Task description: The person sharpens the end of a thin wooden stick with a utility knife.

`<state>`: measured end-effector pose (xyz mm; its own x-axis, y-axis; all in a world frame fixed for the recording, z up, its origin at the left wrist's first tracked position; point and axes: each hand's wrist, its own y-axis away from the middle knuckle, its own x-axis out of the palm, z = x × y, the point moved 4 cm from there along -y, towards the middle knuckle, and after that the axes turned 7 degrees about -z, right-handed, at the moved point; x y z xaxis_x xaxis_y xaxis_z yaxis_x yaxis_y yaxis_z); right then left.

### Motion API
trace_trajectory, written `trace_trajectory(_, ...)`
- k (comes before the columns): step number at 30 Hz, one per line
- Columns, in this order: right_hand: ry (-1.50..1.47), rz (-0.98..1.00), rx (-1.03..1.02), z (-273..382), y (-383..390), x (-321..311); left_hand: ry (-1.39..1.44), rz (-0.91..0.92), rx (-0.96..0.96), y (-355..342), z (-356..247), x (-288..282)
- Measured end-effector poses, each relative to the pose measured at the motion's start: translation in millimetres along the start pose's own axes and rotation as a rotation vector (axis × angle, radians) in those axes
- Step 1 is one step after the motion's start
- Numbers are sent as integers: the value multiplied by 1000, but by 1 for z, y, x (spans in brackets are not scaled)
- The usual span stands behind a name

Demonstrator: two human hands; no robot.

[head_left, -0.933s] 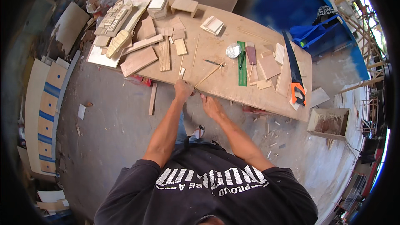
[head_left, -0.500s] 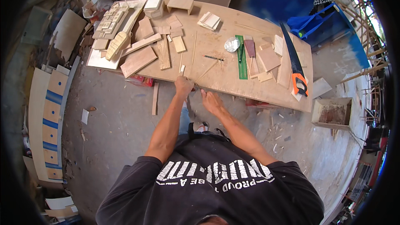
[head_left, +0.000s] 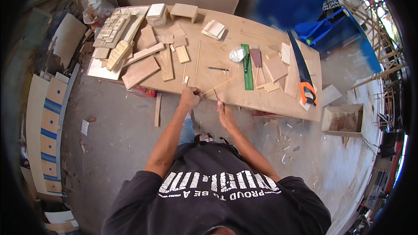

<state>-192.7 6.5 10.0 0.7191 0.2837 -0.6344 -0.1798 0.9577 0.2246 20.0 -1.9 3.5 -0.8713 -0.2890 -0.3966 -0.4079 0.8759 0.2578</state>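
Observation:
My left hand is closed on a thin wooden stick at the front edge of the plywood table; the stick slants up to the right. My right hand, a little right of it, is closed on a slim tool with a dark shaft and a small red part, likely a blade, pointing toward the stick. A small pale block lies just beyond my left hand, and a pencil lies behind the stick.
Wood pieces, a pale wooden model, a foil-like round, a green ruler and an orange-handled saw lie on the table. A metal bin stands right; a blue bag is behind. Offcuts litter the floor.
My right hand has moved a little rightward from my left hand and turned, with the tool's shaft now showing upright. My left hand still holds the stick at the table's edge.

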Motion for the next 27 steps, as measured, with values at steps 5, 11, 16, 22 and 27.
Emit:
trace_trajectory(5,-62,-62,55,-16,11,-13,-198,37,373,-5,-14,19)
trace_trajectory(11,-244,-43,130,-22,16,28,-397,-87,543,9,-25,34)
trace_trajectory(16,-197,-131,100,-14,15,45,-410,-90,634,15,-33,30)
trace_trajectory(22,-235,-119,242,0,17,49,-385,-93,746,14,-34,28)
trace_trajectory(27,-182,-175,283,14,20,50,-378,-44,756,9,-30,32)
